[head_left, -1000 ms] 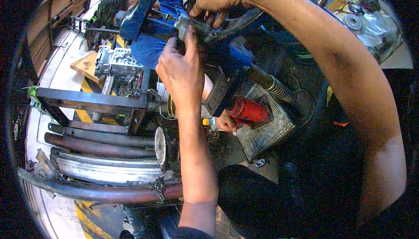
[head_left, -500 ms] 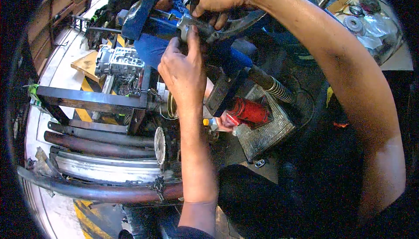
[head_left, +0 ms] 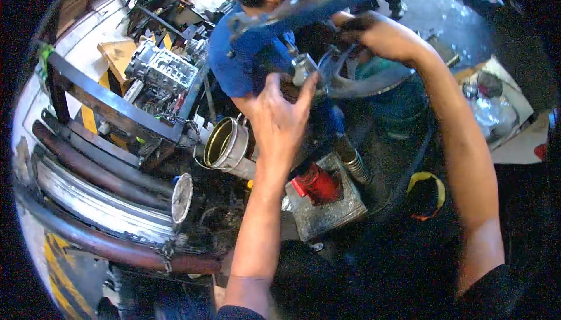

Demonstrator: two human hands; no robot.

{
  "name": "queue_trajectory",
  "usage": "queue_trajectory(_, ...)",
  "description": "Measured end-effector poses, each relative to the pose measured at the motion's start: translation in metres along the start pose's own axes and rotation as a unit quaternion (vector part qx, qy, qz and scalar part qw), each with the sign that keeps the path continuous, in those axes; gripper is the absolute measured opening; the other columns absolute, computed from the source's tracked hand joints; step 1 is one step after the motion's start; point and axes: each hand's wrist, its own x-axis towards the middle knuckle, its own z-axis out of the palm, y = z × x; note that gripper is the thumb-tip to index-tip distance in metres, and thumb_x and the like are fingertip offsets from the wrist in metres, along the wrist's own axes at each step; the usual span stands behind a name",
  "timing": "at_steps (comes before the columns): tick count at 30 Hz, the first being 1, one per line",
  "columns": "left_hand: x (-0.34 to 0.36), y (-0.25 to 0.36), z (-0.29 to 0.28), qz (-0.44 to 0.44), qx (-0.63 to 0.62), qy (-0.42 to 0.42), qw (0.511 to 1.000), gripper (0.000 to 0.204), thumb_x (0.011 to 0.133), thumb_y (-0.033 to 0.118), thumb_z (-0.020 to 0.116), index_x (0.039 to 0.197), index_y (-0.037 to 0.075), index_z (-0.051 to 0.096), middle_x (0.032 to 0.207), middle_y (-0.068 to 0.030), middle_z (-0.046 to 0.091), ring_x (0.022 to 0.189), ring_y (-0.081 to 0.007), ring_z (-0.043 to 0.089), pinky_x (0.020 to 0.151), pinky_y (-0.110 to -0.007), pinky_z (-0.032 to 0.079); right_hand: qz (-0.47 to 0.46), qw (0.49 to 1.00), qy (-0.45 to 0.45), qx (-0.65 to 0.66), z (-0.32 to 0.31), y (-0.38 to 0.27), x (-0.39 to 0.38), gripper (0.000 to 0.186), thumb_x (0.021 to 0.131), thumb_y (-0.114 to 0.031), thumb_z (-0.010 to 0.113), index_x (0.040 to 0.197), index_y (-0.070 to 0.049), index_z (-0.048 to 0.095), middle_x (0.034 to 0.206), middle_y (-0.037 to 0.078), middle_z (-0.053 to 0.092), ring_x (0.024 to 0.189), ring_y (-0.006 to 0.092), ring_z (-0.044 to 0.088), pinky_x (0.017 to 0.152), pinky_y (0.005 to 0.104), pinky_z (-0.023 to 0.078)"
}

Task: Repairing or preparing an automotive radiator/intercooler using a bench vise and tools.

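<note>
A curved grey metal arm [head_left: 365, 91] with a short cylindrical end [head_left: 304, 70] is held up in front of me, blurred by motion. My left hand [head_left: 279, 112] has its thumb and fingers about that cylindrical end from below, one on each side. My right hand [head_left: 380, 38] is farther up and to the right, its fingers bent down over the arm's upper part; the fingertips are dark and smeared. Just beyond the cylindrical end, a co-worker in a blue shirt [head_left: 231, 48] leans close, partly behind a blurred blue-grey beam [head_left: 327, 1].
Left stands a dark metal frame [head_left: 114, 101] with an engine block [head_left: 166, 68] beyond it. Long pipes [head_left: 93, 171] lie below, near a round can [head_left: 228, 147]. A red bottle jack [head_left: 318, 184] rests on a ribbed metal block [head_left: 350, 200]. Plastic-wrapped parts [head_left: 491, 106] are at right.
My view has tilted and shifted, so the co-worker's head and the can now show. The metal arm appears farther right; my right hand is farther from my left.
</note>
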Motion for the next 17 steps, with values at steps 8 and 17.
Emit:
queue_trajectory(8, -0.011, 0.020, -0.009, -0.044, -0.163, 0.031, 0.985, 0.035, 0.081, 0.022, 0.072, 0.102, 0.000, 0.055, 0.084, -0.0201, 0.067, 0.072, -0.0308, 0.067, 0.064, -0.037, 0.051, 0.231, 0.965, -0.047, 0.115, -0.028, -0.021, -0.034, 0.039, 0.092, -0.026, 0.050, 0.121, 0.000, 0.052, 0.092, 0.012, 0.065, 0.074, 0.0149, 0.060, 0.068, 0.0330, 0.052)
queue_trajectory(17, -0.003, 0.026, 0.008, -0.075, -0.175, -0.030, 0.981, 0.043, 0.075, 0.026, 0.073, 0.099, -0.004, 0.056, 0.140, -0.0390, 0.021, 0.133, -0.0471, 0.023, 0.108, -0.060, 0.018, 0.181, 0.979, -0.094, 0.007, -0.070, 0.004, -0.054, 0.044, 0.085, -0.040, 0.053, 0.112, -0.007, 0.065, 0.093, 0.015, 0.066, 0.080, 0.0195, 0.055, 0.076, 0.0331, 0.045)
